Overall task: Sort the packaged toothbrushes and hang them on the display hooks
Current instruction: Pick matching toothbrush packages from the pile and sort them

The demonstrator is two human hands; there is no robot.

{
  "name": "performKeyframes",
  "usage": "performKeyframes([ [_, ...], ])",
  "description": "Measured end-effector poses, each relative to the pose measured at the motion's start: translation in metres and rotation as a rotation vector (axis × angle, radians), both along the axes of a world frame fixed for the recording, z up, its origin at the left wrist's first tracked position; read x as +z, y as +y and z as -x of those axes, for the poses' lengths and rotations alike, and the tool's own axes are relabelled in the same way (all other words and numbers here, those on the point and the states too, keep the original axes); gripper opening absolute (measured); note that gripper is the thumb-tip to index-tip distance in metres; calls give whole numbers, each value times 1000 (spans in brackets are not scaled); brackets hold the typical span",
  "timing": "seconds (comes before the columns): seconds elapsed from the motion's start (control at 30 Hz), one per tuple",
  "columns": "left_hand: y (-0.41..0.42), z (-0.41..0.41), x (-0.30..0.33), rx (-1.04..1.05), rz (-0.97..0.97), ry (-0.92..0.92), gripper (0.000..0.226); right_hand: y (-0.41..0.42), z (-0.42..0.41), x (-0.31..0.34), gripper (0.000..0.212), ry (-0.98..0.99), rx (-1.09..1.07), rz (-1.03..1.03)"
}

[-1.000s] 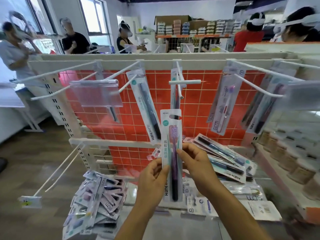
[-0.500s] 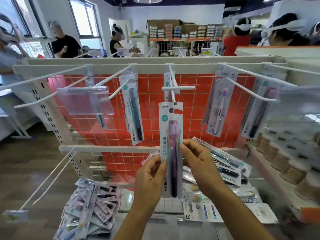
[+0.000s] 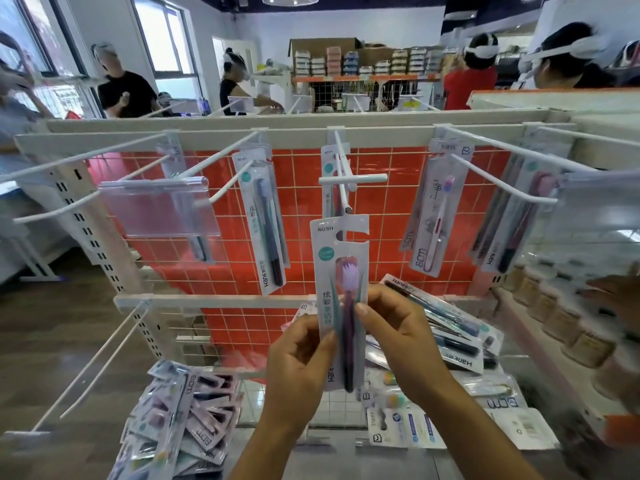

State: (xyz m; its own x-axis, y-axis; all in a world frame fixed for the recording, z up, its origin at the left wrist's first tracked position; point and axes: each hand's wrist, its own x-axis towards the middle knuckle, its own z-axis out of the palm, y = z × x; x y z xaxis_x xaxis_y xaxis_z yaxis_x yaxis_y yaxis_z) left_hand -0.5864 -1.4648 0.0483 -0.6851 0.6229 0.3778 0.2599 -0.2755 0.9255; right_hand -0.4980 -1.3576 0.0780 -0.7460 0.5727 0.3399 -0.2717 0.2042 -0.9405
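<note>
Holding a packaged toothbrush (image 3: 341, 299) upright in front of the rack, both hands meet at the lower half of the pack in the head view, the only one. The left hand (image 3: 298, 362) pinches the pack's left edge, thumb on the front and fingers curled behind. The right hand (image 3: 398, 337) grips the right edge, its thumb pressed on the clear blister beside the purple handle. Most of the pack stands above the two grips: the card marked NO.911, the pink bristle head and the hanging slot at the top are all clear of the fingers, while the bottom end juts a little below them.

The slot sits just under the tip of the centre hook (image 3: 341, 174), near it but not threaded on. That hook already carries a pack close to the red grid panel (image 3: 384, 237). To the left, a dark toothbrush pack (image 3: 265, 223) hangs on its own hook, beside a clear label holder (image 3: 157, 206). To the right hangs a pink-and-white toothbrush pack (image 3: 438, 209), and further right more dark packs, partly blurred.

Below the hands, loose packs (image 3: 446, 327) lie stacked on the right of the wire shelf (image 3: 332, 407), and another heap of packs (image 3: 180, 417) lies at lower left. People stand in the background beyond the rack.
</note>
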Motion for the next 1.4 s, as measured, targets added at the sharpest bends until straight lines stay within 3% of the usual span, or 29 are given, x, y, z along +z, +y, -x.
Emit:
performKeyframes([
  [0.23, 0, -1, 7, -21, -45, 82, 24, 0, -5, 4, 12, 62, 15, -26],
  [0.7, 7, 2, 24, -17, -49, 92, 17, 5, -7, 9, 19, 90, -39, -20],
  [1.4, 4, 2, 28, 0, -109, 115, 17, 4, -5, 10, 14, 91, -28, -51],
])
